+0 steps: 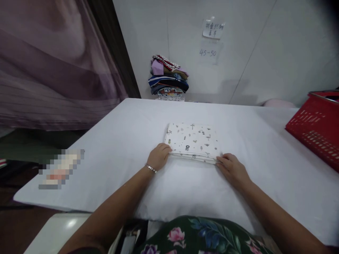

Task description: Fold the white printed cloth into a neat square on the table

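A white cloth (192, 139) with small printed figures lies folded into a flat rectangle of several layers on the white-covered table (111, 151). At its near left corner my left hand (159, 156), with a bracelet on the wrist, has its fingers closed on the edge. My right hand (234, 168) pinches the near right corner between thumb and fingers. The cloth rests flat, its folded layers showing along the edge toward me.
A red plastic basket (315, 123) stands at the table's right side. Behind the far edge rises a stack of folded fabrics (169, 79) against the wall. Mauve curtains (53, 70) hang at the left. A pixelated patch (62, 169) covers something on the table's left.
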Tool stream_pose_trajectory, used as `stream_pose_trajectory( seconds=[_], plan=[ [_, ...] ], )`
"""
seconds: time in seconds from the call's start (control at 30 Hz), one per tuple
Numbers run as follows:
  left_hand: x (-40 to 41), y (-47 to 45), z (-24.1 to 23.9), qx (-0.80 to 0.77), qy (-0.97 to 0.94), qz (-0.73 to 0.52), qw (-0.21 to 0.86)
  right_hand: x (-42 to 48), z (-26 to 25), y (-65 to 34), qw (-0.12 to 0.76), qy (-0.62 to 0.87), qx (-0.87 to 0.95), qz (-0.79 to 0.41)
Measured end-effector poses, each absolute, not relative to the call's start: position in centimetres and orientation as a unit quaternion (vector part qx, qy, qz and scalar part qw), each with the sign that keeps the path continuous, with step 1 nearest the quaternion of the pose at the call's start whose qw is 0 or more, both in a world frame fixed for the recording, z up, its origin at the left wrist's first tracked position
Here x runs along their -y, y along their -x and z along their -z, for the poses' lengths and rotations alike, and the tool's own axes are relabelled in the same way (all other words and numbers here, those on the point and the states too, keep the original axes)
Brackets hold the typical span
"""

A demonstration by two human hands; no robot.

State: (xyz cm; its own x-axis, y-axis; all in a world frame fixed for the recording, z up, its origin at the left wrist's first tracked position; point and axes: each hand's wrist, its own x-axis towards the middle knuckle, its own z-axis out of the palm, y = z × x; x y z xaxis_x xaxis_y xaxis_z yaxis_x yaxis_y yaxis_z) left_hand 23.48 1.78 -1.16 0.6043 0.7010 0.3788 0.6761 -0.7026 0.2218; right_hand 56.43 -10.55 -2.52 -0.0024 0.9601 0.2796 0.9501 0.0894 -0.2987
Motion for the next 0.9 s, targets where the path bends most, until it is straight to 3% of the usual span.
stream_pose_trajectory(
  seconds=[0.23, 0.47, 0.57, 0.9],
  plan=[
    [-1.4, -25.3, -1.5, -0.439, -0.863, -0.237, 0.087, 7.7, -0.8, -54.6, 0.269, 0.639, 0.719, -0.043],
    [-2.7, -28.6, -1.2, -0.377, -0.913, -0.146, 0.055, 4.2, -1.1, -53.3, 0.149, 0.606, 0.777, -0.087],
    [-2.8, -28.7, -1.3, -0.356, -0.925, -0.122, 0.049, 4.1, -0.8, -53.6, 0.137, 0.581, 0.798, -0.077],
    [-2.2, -28.3, -1.6, -0.320, -0.930, -0.177, -0.025, 5.0, -0.4, -54.2, 0.214, 0.555, 0.804, 0.002]
  ],
)
